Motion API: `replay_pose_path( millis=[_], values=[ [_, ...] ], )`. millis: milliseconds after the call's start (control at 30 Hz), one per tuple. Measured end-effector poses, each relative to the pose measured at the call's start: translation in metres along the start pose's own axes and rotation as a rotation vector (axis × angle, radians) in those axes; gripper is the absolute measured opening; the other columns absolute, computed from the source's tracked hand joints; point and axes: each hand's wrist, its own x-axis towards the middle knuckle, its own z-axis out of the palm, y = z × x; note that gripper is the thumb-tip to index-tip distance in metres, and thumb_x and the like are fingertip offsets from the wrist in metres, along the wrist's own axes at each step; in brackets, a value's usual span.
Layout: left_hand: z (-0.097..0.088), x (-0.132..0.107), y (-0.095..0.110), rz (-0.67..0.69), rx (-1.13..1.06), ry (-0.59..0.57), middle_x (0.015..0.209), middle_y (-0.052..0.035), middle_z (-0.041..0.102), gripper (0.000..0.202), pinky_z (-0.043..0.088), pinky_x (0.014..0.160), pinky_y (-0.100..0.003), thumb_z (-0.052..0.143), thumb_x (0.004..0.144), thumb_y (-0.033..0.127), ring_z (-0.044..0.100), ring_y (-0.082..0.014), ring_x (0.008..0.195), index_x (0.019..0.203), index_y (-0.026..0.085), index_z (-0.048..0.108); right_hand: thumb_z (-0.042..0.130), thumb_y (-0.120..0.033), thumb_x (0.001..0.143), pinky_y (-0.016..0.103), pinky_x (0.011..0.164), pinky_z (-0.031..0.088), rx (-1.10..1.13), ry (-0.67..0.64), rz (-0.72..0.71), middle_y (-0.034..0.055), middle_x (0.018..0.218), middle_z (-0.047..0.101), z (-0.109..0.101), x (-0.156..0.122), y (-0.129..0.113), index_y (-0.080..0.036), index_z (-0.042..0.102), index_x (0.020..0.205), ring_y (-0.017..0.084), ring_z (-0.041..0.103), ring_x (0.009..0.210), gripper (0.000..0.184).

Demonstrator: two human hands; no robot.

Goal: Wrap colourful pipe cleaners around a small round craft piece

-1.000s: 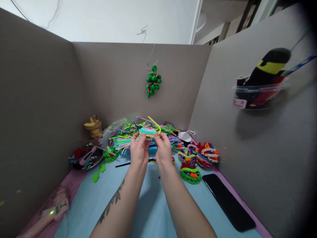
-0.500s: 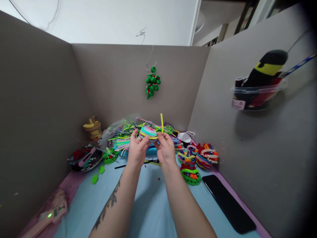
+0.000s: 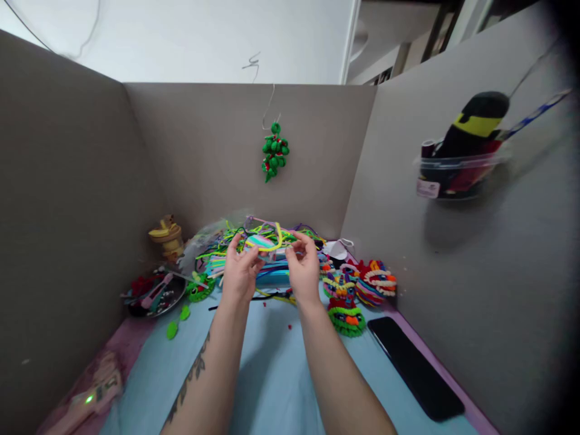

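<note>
Both hands are raised over the blue table mat [image 3: 272, 386], holding a small round disc wound from striped pastel pipe cleaners [image 3: 259, 243]. My left hand [image 3: 238, 272] pinches the disc's left side. My right hand [image 3: 302, 272] grips a yellow pipe cleaner [image 3: 277, 240] that bends over the disc's right edge. Right behind the hands lies a heap of loose coloured pipe cleaners [image 3: 226, 244].
Grey cardboard walls [image 3: 67, 199] close in three sides. Finished pipe-cleaner pieces [image 3: 357, 290] and a black phone [image 3: 414, 368] lie right. A dark bowl of bits [image 3: 156, 293], a yellow figure [image 3: 165, 232] and a pink glue gun [image 3: 86, 399] sit left. A green ornament [image 3: 273, 151] hangs behind.
The yellow pipe cleaner stood upright half a second ago; it is now bent down across the disc. Both hands and the disc have shifted slightly left and lower in view.
</note>
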Motion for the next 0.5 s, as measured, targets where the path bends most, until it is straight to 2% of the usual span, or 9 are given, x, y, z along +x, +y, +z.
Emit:
replay_pose_path(
  millis=[100, 200, 400, 500],
  values=[
    [-0.007, 0.002, 0.006, -0.072, 0.010, -0.061, 0.073, 0.0022, 0.065, 0.071, 0.051, 0.050, -0.018, 0.075, 0.064, 0.013, 0.063, -0.0098, 0.057, 0.126, 0.023, 0.043, 0.053, -0.016, 0.079, 0.036, 0.084, 0.045, -0.259, -0.087, -0.178, 0.0060, 0.100, 0.055, -0.007, 0.002, -0.003, -0.022, 0.064, 0.100, 0.018, 0.054, 0.091, 0.024],
    [-0.011, 0.004, 0.008, -0.090, 0.011, -0.112, 0.074, 0.0016, 0.066, 0.070, 0.052, 0.050, -0.018, 0.074, 0.065, 0.011, 0.063, -0.0096, 0.057, 0.127, 0.022, 0.042, 0.051, -0.014, 0.081, 0.037, 0.087, 0.045, -0.317, -0.108, -0.248, 0.0075, 0.101, 0.054, -0.009, 0.001, -0.003, -0.021, 0.065, 0.100, 0.020, 0.054, 0.096, 0.025],
    [-0.015, 0.006, 0.007, -0.102, 0.045, -0.152, 0.074, 0.0008, 0.067, 0.075, 0.053, 0.049, -0.019, 0.074, 0.068, 0.013, 0.065, -0.0117, 0.059, 0.132, 0.021, 0.036, 0.050, -0.009, 0.079, 0.035, 0.083, 0.046, -0.391, -0.103, -0.279, 0.0059, 0.092, 0.053, -0.009, 0.002, 0.003, -0.019, 0.068, 0.084, 0.019, 0.056, 0.089, 0.021],
    [-0.015, 0.007, 0.006, -0.068, 0.089, -0.094, 0.075, -0.0001, 0.067, 0.081, 0.053, 0.050, -0.020, 0.073, 0.069, 0.011, 0.066, -0.0127, 0.060, 0.136, 0.021, 0.029, 0.050, -0.010, 0.079, 0.031, 0.075, 0.048, -0.351, -0.098, -0.257, 0.0053, 0.089, 0.055, -0.010, 0.002, 0.001, -0.019, 0.067, 0.081, 0.017, 0.057, 0.083, 0.019]
  ],
)
